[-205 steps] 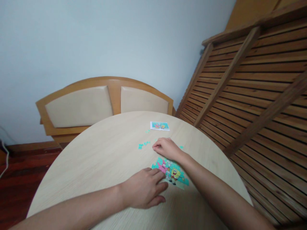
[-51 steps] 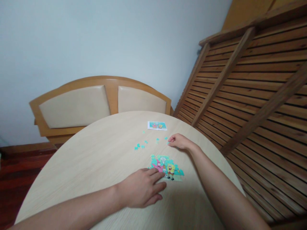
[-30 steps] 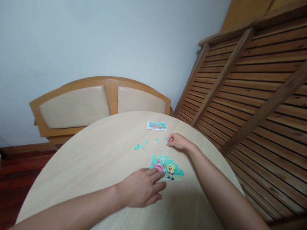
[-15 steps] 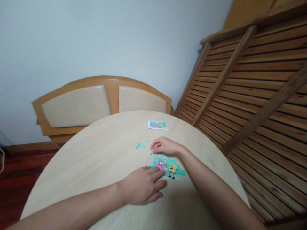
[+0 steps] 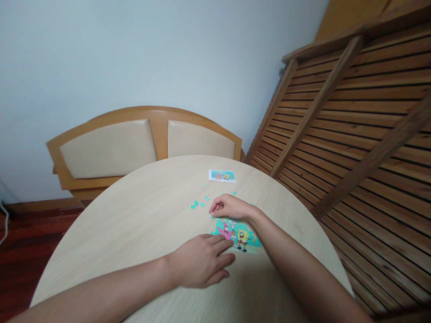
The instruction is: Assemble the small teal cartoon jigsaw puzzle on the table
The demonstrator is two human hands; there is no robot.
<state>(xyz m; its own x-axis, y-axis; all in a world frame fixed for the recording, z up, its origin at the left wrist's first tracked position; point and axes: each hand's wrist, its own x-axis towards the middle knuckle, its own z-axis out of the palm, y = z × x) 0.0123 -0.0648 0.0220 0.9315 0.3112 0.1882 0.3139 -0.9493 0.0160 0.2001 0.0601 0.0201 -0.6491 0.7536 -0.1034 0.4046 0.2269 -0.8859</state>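
Observation:
A partly assembled jigsaw puzzle [image 5: 243,240] with pink, yellow and pale cartoon figures on turquoise lies on the table in front of me. My left hand [image 5: 205,260] rests flat with its fingers spread, covering the puzzle's lower left corner. Above the puzzle's upper left corner, my right hand [image 5: 230,207] pinches a small turquoise puzzle piece [image 5: 212,216] between thumb and fingertips. Just left of that hand lie several loose puzzle pieces [image 5: 196,203]. Part of the puzzle's right side is hidden by my right forearm.
A picture card [image 5: 222,175] with the same figures lies farther back on the round wooden table [image 5: 134,224]. Behind the table stands a padded headboard [image 5: 111,150]. A slatted wooden panel [image 5: 353,116] leans at the right.
My right hand has shifted very slightly left and down with the puzzle piece at the puzzle's upper left corner. The left hand stays in place.

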